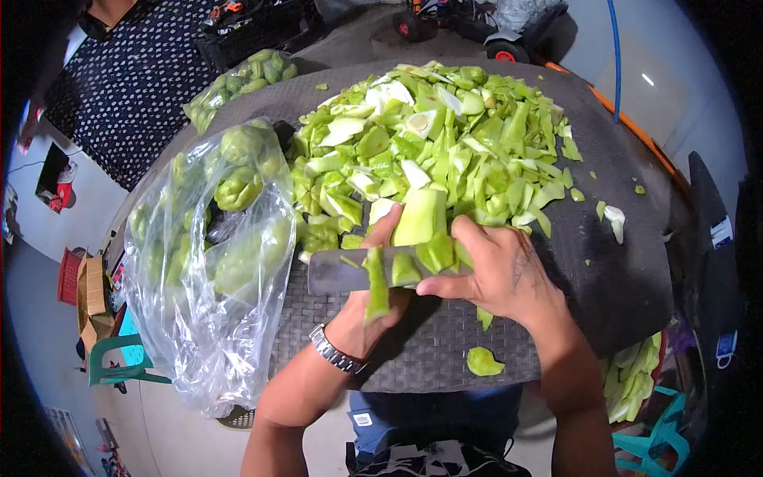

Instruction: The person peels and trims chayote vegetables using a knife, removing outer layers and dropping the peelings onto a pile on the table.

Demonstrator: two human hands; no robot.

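My left hand [354,316], with a metal watch on its wrist, grips a partly peeled green chayote [420,219]. A broad dark knife blade [330,274] crosses in front of it, pointing left. My right hand [509,270] is wrapped around the knife's handle end, its thumb and forefinger close to the chayote. Strips of green peel cling to the blade, one long strip hanging down from it. The blade hides some of my left fingers. Beyond my hands lies a large heap of chayote peelings [493,151] on a dark woven tabletop [334,350].
To the left stands a clear plastic bag [230,342] of whole chayotes. A second bag [246,79] lies at the far left edge, near a person in a patterned shirt [119,87]. Below the table's right side are more pale green pieces [632,381] and a teal stool [652,441].
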